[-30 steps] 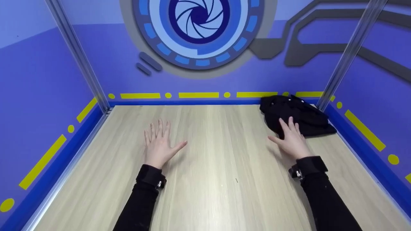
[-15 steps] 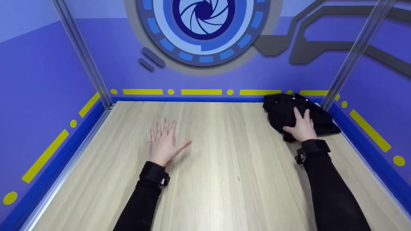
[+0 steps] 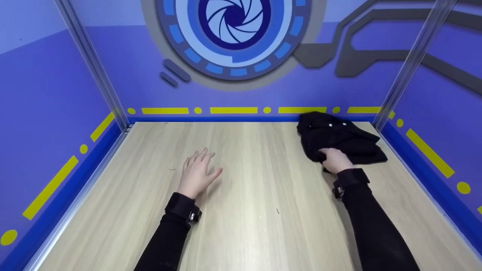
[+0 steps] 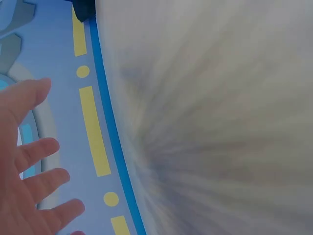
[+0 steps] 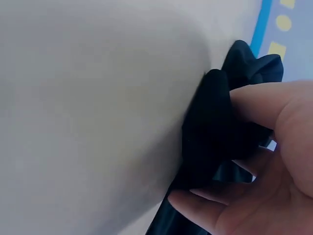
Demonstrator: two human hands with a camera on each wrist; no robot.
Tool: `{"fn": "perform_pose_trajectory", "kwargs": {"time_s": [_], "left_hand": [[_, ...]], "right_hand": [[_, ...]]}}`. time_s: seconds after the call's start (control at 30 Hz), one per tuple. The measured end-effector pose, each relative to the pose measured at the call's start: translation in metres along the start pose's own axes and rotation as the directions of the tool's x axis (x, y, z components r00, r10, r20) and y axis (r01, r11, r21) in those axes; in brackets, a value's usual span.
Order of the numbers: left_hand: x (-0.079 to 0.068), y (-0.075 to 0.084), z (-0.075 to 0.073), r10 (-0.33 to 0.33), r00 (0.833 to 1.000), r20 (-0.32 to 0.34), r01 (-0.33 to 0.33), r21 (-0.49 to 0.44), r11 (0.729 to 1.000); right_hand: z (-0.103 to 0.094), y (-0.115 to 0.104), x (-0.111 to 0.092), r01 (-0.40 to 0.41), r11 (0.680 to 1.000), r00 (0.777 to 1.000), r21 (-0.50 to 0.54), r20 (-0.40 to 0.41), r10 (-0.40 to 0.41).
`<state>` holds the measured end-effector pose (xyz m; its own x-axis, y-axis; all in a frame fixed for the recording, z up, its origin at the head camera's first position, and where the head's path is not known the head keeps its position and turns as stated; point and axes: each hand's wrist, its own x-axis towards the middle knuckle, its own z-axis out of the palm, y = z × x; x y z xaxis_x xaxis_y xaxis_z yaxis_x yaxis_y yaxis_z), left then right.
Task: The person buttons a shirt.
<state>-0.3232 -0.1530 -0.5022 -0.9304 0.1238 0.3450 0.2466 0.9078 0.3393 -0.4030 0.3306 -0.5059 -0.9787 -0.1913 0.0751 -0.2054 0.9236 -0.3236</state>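
A folded black garment (image 3: 339, 139) with small shiny buttons or snaps lies at the table's far right corner. My right hand (image 3: 336, 161) grips its near edge, the fingers partly hidden by cloth in the head view. Up close in the right wrist view, bunched dark fabric (image 5: 210, 122) sits between the thumb and fingers of that hand (image 5: 254, 161). Over the left half of the table, my left hand (image 3: 196, 174) holds nothing, its fingers loosely bent and thumb out to the side. The left wrist view shows those fingers (image 4: 49, 183) apart from any object.
The pale wooden table (image 3: 241, 195) is bounded by a blue back wall (image 3: 241, 99) and side walls with yellow markings. Metal posts (image 3: 414, 64) rise at the back corners. A tiny dark speck (image 3: 278, 211) lies near the table's middle.
My right hand has reached onto the black garment and curled its fingers into the cloth, which has shifted slightly left. The left hand has drifted a little right, its spread fingers now more bent.
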Motion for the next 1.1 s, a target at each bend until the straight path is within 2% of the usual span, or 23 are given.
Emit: {"fn": "perform_pose_trajectory", "kwargs": {"time_s": [0.17, 0.33, 0.43, 0.57, 0.67, 0.73, 0.8, 0.9, 1.0, 1.1], "left_hand": [[0.001, 0.004, 0.001, 0.016, 1.000, -0.015, -0.016, -0.037, 0.999], [0.002, 0.010, 0.003, 0.020, 1.000, -0.019, -0.021, -0.051, 0.998], [0.003, 0.013, 0.005, 0.033, 0.999, -0.019, -0.034, -0.071, 0.997], [0.005, 0.016, 0.007, 0.049, 0.998, -0.040, -0.052, -0.077, 0.996], [0.006, 0.016, 0.009, 0.055, 0.996, -0.065, -0.060, -0.074, 0.995], [0.007, 0.016, 0.010, 0.057, 0.996, -0.073, -0.062, -0.075, 0.995], [0.007, 0.016, 0.011, 0.052, 0.996, -0.074, -0.058, -0.083, 0.995], [0.008, 0.017, 0.014, 0.030, 0.998, -0.059, -0.036, -0.113, 0.993], [0.009, 0.021, 0.017, 0.002, 1.000, -0.008, -0.003, -0.174, 0.985], [0.009, 0.025, 0.021, 0.016, 0.996, 0.090, 0.005, -0.229, 0.973]], "right_hand": [[0.013, -0.032, -0.010, 0.064, 0.997, 0.998, 0.034, -0.022, -0.063], [0.025, -0.067, -0.020, 0.137, 0.989, 0.991, 0.058, 0.003, -0.137], [0.032, -0.085, -0.025, 0.197, 0.977, 0.980, 0.082, 0.022, -0.200], [0.036, -0.100, -0.030, 0.284, 0.946, 0.954, 0.155, 0.053, -0.295], [0.037, -0.104, -0.032, 0.330, 0.908, 0.923, 0.259, 0.116, -0.368], [0.037, -0.103, -0.033, 0.340, 0.877, 0.893, 0.339, 0.175, -0.414], [0.038, -0.100, -0.033, 0.322, 0.838, 0.858, 0.441, 0.237, -0.455], [0.041, -0.092, -0.031, 0.259, 0.777, 0.823, 0.574, 0.290, -0.489], [0.044, -0.085, -0.030, 0.195, 0.709, 0.806, 0.678, 0.301, -0.510], [0.046, -0.082, -0.030, 0.168, 0.657, 0.787, 0.734, 0.301, -0.538]]}}
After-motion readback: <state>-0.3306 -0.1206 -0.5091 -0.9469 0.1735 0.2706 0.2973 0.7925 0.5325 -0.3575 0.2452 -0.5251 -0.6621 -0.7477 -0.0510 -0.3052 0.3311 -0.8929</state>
